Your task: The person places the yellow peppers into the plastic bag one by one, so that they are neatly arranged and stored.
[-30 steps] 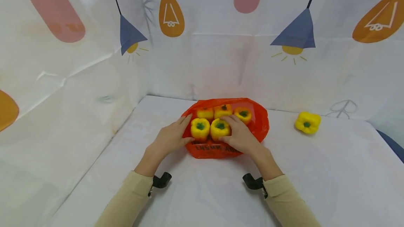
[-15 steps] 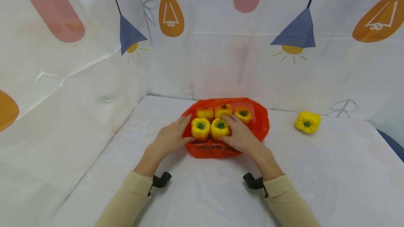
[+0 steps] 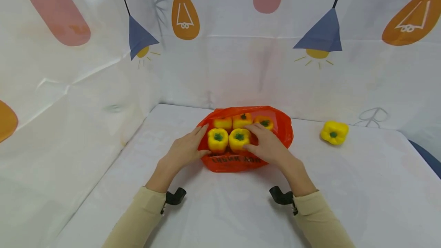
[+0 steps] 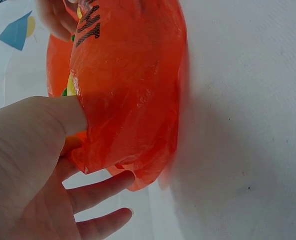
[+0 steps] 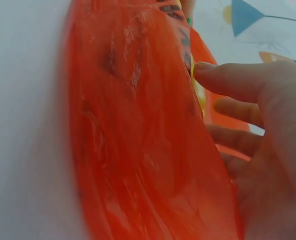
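A red plastic bag (image 3: 286, 129) lies mouth-up on the white table, with dark lettering on its near side. Several yellow and orange bell peppers are inside, among them two yellow ones, a left one (image 3: 218, 140) and a right one (image 3: 238, 141), side by side at the front. My left hand (image 3: 186, 146) holds the bag's left rim, thumb inside the edge; part of its fingers is hidden behind the plastic in the left wrist view. My right hand (image 3: 270, 144) hovers over the right side of the mouth, fingers and thumb spread, beside the right front pepper.
One more yellow bell pepper (image 3: 334, 132) lies on the table (image 3: 227, 209) to the right of the bag. Printed white sheeting (image 3: 234, 72) rises behind the table and along its left side.
My right hand has let go of the right front pepper and shifted slightly right. The left hand and the bag keep their places; the head view has turned very slightly.
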### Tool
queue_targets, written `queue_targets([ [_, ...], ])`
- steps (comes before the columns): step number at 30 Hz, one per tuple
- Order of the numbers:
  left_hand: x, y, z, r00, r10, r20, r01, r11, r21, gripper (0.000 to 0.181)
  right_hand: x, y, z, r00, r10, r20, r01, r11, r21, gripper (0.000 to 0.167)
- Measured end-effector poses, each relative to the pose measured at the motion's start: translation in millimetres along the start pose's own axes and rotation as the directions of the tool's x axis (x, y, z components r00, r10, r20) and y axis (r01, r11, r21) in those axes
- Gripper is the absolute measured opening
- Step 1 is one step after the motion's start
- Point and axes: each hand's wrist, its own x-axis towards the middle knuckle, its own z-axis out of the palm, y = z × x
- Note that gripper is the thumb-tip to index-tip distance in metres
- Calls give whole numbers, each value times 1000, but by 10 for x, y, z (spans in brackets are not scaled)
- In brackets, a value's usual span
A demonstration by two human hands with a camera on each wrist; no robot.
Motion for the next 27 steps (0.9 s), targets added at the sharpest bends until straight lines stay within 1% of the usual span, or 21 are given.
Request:
queue_targets([
  [2, -7, 0, -6, 1000, -1, 1, 1, 1000, -1, 91, -9, 18, -20, 1000, -19, -6, 19, 1000, 9, 59],
  [6, -9, -2, -14, 1000, -9, 13, 9, 1000, -5, 92, -34, 62, -73, 999, -29, -18, 30, 999, 37, 58],
  [10, -13, -6, -27, 1000, -18, 21, 18, 1000, -1, 92, -57, 110, -128, 1000, -7, -27, 9, 997, 73, 58],
  [13, -15, -10, -28, 1000, -15, 16, 14, 1000, 3, 92, -66, 140, -162, 1000, 7, -29, -5, 996, 93, 58],
  [20, -18, -14, -14, 999, -22, 25, 22, 1000, 1, 92, -96, 178, -227, 1000, 15, -24, -12, 994, 107, 60],
  [27, -4, -13, -1, 1000, -7, 15, 7, 1000, 2, 92, -162, 228, -399, 997, -3, -82, 14, 991, 132, 56],
])
